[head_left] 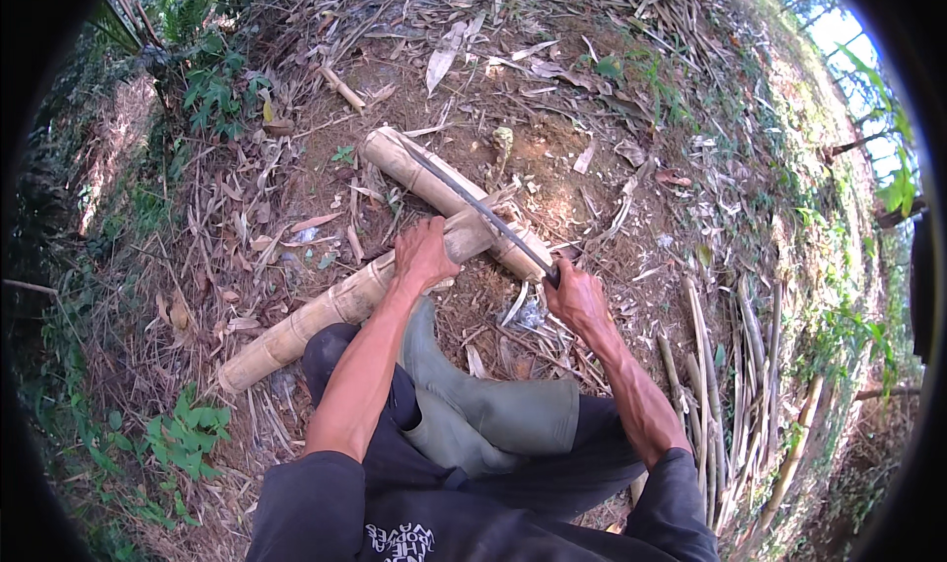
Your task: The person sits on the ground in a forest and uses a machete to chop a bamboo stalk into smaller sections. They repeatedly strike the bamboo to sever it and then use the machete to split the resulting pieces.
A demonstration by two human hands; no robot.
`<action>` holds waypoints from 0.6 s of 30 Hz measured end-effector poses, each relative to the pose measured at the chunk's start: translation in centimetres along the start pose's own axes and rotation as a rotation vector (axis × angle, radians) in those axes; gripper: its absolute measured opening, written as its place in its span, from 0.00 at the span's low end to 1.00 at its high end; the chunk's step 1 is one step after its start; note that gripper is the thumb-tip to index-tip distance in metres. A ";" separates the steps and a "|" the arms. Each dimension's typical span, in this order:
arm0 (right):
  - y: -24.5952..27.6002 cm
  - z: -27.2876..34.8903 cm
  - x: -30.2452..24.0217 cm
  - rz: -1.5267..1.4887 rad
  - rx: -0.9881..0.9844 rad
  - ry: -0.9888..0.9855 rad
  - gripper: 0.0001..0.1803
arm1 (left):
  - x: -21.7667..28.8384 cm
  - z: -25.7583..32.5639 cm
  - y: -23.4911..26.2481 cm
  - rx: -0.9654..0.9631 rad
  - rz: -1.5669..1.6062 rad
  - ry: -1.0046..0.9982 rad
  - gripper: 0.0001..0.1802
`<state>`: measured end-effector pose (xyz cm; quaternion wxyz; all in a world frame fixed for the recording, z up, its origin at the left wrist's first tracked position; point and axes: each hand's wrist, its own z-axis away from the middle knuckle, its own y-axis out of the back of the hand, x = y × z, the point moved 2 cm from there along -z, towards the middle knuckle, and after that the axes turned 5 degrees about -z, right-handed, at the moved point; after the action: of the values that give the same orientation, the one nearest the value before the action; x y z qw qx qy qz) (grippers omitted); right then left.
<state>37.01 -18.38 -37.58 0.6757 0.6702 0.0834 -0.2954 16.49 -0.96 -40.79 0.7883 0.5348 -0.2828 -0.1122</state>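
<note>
My left hand [424, 254] grips a long pale bamboo pole [296, 330] that slants from the lower left up to the middle. Its upper end rests across a second, shorter bamboo piece [414, 167] lying on the bare soil. My right hand [575, 296] is closed on the handle of a long dark blade [473, 202]. The blade lies along the shorter bamboo piece, its tip pointing up and left. A green rubber boot [473, 399] on my leg sits just below both hands.
Dry bamboo leaves and husks [296, 217] cover the ground. Several thin split bamboo strips [705, 365] lie to the right. Green plants [187, 439] grow at the lower left and upper left. A slope with shrubs [868, 197] rises at the right.
</note>
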 end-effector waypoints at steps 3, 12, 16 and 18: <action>0.4 -0.6 -7.4 -0.104 -0.013 0.162 0.14 | -2.6 0.1 -1.1 0.122 0.075 -0.049 0.38; -0.7 0.0 1.2 0.211 -0.051 -0.154 0.08 | -1.0 -0.5 0.1 0.118 0.072 -0.051 0.37; 0.3 0.5 -5.8 0.023 -0.086 -0.059 0.13 | -1.6 0.3 -0.8 0.146 0.068 -0.052 0.37; 0.5 0.4 -10.9 -0.116 -0.039 0.156 0.12 | -3.2 0.2 -1.5 0.150 0.089 -0.074 0.37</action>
<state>28.37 -15.66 -31.56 0.6619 0.6720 0.1799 -0.2792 13.98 -0.15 -43.11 0.7392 0.5747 -0.3429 -0.0751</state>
